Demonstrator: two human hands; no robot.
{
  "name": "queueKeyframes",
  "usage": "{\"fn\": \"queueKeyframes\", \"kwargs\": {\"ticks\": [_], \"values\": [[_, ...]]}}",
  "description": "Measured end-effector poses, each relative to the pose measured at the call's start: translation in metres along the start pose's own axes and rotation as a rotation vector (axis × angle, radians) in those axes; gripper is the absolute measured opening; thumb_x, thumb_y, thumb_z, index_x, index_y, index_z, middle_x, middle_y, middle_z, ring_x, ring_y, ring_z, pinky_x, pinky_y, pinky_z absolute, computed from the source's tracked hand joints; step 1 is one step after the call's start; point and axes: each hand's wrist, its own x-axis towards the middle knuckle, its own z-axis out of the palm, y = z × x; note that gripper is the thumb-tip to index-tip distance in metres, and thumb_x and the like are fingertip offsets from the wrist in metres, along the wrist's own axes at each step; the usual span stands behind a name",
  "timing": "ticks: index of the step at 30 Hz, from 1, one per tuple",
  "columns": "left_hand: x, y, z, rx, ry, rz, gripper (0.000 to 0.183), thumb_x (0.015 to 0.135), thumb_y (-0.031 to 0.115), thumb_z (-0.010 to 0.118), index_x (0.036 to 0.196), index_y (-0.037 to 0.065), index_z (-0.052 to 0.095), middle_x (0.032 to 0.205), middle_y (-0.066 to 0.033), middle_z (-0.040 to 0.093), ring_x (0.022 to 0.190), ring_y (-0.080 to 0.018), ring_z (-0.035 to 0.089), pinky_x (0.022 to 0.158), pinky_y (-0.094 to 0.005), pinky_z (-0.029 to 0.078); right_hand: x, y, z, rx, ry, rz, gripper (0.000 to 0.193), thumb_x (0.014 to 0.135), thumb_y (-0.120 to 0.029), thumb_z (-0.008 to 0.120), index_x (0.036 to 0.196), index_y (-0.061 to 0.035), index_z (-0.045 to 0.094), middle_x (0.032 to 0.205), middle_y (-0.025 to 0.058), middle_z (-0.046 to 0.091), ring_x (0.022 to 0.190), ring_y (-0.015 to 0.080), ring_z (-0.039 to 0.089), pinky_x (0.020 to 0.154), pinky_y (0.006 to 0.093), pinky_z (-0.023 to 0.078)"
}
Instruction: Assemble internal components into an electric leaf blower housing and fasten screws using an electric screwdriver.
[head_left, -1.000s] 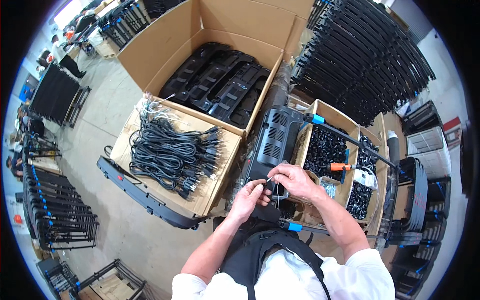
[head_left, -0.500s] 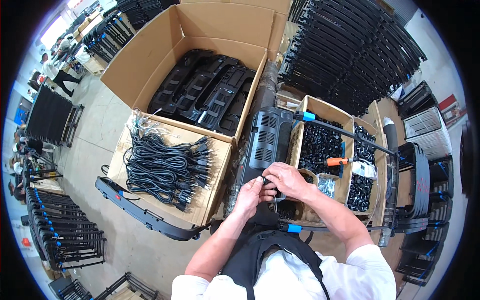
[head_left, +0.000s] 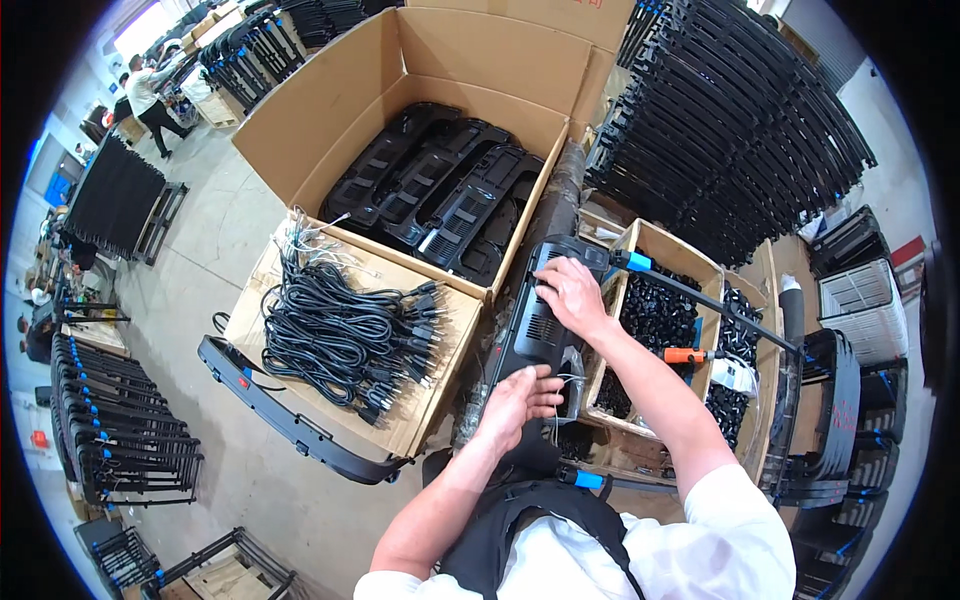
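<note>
In front of me a long black plastic vented housing [head_left: 542,338] lies along the plastic-wrapped rail. My right hand [head_left: 572,297] rests on the upper part of this housing, fingers spread and slightly bent over it. At its lower end is my left hand [head_left: 512,407], fingers stretched out and nothing seen in them. Thin pale wires [head_left: 570,378] stick out just right of my left fingertips. A black tubular frame [head_left: 715,290] with blue-wrapped ends runs from beside the housing toward the right. The underside of the housing is hidden.
At left, a bundle of black power cables [head_left: 330,335] lies on a cardboard box. Behind it, an open carton [head_left: 500,40] holds several black panels. Bins [head_left: 708,385] of small black parts and an orange-handled power tool [head_left: 684,355] stand right. Stacked black frames [head_left: 740,130] rise behind.
My hands were together at the housing's lower end and have parted. The right moved up onto the housing; the left opened and stayed low. The view shifted slightly.
</note>
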Motion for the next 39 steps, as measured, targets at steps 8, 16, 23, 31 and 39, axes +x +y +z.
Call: {"fn": "queueKeyframes", "kwargs": {"ticks": [8, 16, 23, 31, 39], "values": [[-0.023, -0.023, -0.003, 0.029, 0.057, -0.060, 0.045, 0.116, 0.033, 0.043, 0.144, 0.000, 0.053, 0.122, -0.0137, 0.071, 0.099, -0.0205, 0.071, 0.085, -0.0339, 0.059, 0.022, 0.019, 0.020, -0.041, -0.137, 0.003, 0.028, 0.088, -0.024, 0.074, 0.111, -0.0087, 0.079, 0.114, 0.0057, 0.068, 0.116, 0.0279, 0.060, 0.100, 0.0441, 0.047], [-0.006, -0.037, 0.025, 0.131, 0.037, -0.047, 0.043, 0.115, 0.035, 0.048, 0.141, 0.001, 0.055, 0.116, -0.0104, 0.072, 0.095, -0.0166, 0.070, 0.079, -0.0302, 0.058, 0.017, 0.026, 0.013, -0.073, -0.022, -0.026, 0.030, 0.083, -0.025, 0.080, 0.107, -0.0092, 0.074, 0.109, 0.0076, 0.066, 0.113, 0.0296, 0.061, 0.096, 0.0444, 0.050], [-0.016, -0.065, 0.032, 0.282, 0.042, -0.036, 0.041, 0.114, 0.034, 0.050, 0.133, 0.001, 0.065, 0.119, -0.0113, 0.074, 0.104, -0.0171, 0.069, 0.086, -0.0317, 0.056, -0.089, 0.043, -0.063, 0.244, 0.026, 0.105, 0.016, 0.094, -0.016, 0.070, 0.105, -0.0042, 0.067, 0.091, 0.0117, 0.064, 0.083, 0.0316, 0.068, 0.073, 0.0411, 0.055], [-0.005, -0.086, 0.079, 0.293, 0.049, -0.107, 0.043, 0.112, 0.023, 0.054, 0.147, -0.002, 0.053, 0.139, -0.0155, 0.064, 0.119, -0.0235, 0.067, 0.095, -0.0349, 0.058, -0.275, 0.115, -0.019, -0.210, -0.710, 0.357, 0.023, 0.096, -0.017, 0.056, 0.105, -0.0045, 0.073, 0.107, 0.0246, 0.070, 0.095, 0.0422, 0.074, 0.079, 0.0519, 0.060], [0.031, -0.130, 0.100, 0.271, -0.014, -0.175, 0.042, 0.113, 0.027, 0.053, 0.145, 0.000, 0.055, 0.132, -0.0137, 0.068, 0.114, -0.0212, 0.069, 0.096, -0.0354, 0.059, -0.287, 0.120, 0.019, -0.347, -0.790, 0.245, 0.028, 0.099, -0.022, 0.054, 0.109, -0.0083, 0.076, 0.108, 0.0205, 0.071, 0.093, 0.0343, 0.077, 0.073, 0.0439, 0.063]]}}
